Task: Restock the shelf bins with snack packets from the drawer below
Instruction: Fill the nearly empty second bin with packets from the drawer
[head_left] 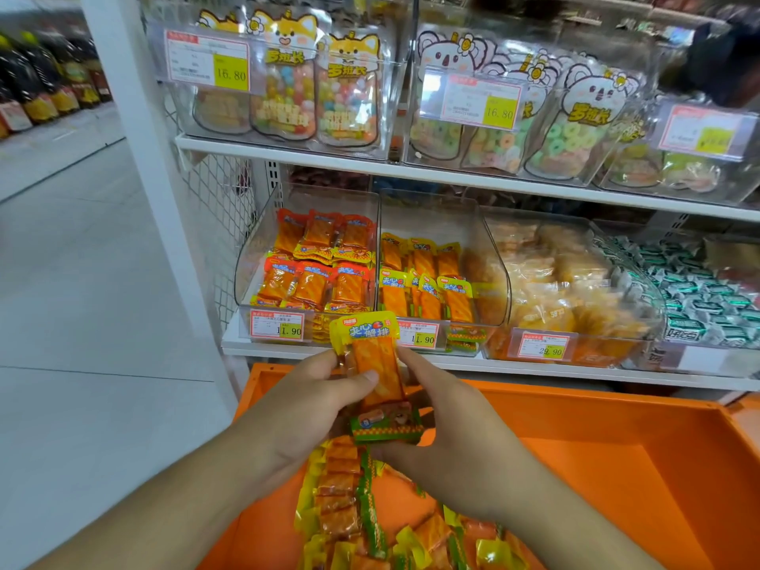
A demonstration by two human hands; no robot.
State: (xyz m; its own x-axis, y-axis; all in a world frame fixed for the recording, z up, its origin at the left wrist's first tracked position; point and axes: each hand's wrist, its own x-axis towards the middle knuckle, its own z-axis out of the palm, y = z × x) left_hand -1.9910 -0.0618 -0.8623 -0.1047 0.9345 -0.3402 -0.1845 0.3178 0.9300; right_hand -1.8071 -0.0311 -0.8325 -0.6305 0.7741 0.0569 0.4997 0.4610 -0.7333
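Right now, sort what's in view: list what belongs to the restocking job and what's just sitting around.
Part of the job:
- yellow-topped snack packets, held by left hand and right hand
- loose packets in the orange drawer
- matching yellow-packet bin

Just there:
- red-packet bin
- candy pouches above
- bottles, far left

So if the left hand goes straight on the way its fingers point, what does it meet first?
The left hand points up and right, so probably the right hand's fingers behind the held packets. Past those, the yellow-packet bin; depth is unclear.
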